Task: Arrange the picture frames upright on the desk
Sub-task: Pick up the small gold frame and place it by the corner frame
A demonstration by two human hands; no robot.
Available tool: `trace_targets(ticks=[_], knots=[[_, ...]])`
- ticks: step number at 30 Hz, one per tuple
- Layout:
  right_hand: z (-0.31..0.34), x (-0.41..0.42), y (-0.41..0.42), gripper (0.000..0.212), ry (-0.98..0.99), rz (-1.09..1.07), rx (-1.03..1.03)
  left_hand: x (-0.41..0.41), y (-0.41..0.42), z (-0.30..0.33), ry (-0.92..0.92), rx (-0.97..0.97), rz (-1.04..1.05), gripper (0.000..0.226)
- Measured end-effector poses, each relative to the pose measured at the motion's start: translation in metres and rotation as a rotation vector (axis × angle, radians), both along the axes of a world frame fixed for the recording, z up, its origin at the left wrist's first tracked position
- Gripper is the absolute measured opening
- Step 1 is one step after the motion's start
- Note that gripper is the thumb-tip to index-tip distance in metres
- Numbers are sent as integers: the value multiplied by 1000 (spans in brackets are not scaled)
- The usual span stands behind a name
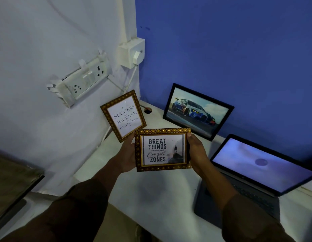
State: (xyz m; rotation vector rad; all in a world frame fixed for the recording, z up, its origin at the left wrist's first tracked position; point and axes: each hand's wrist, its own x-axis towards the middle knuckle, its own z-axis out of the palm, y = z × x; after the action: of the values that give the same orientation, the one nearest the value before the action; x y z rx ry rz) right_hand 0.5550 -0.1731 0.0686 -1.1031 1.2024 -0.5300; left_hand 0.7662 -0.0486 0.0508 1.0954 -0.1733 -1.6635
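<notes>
I hold a gold-framed picture reading "Great Things Never Come From Comfort Zones" [163, 149] above the white desk [151, 193], facing me. My left hand [128, 155] grips its left edge and my right hand [197, 152] grips its right edge. Behind it, a second gold frame reading "Success Is a Journey" [123, 116] stands tilted against the white wall at the desk's back left corner. A black-framed car picture [198, 111] leans upright against the blue wall at the back.
An open laptop [256, 172] with a lit screen sits on the right of the desk. A socket strip [81, 82] and a switch box [131, 54] with cables hang on the white wall. A cable hole [147, 110] lies in the desk corner. A dark object [12, 189] is at the left edge.
</notes>
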Motion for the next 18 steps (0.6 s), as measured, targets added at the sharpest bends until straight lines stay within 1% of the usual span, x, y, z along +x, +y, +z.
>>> trace_targets(ticks=[3,5,7,10,15,18], knots=[[-5,1,-7,48,-3,11,33,1,-5,-7,-9,9,39,79],[-6,3,-12,48,-1,11,99,3,-9,-15,8,24,63,80],[-8,5,-19,47,-16,21,136,4,-15,-22,-15,45,79,84],[-16,7,-32,47,-38,25,138,3,-28,-32,-35,82,74,89],[-35,11,-57,43,-68,28,194,2,-44,-51,59,70,101,90],[-37,16,-73,44,-44,34,209,2,-50,-58,83,65,110,87]])
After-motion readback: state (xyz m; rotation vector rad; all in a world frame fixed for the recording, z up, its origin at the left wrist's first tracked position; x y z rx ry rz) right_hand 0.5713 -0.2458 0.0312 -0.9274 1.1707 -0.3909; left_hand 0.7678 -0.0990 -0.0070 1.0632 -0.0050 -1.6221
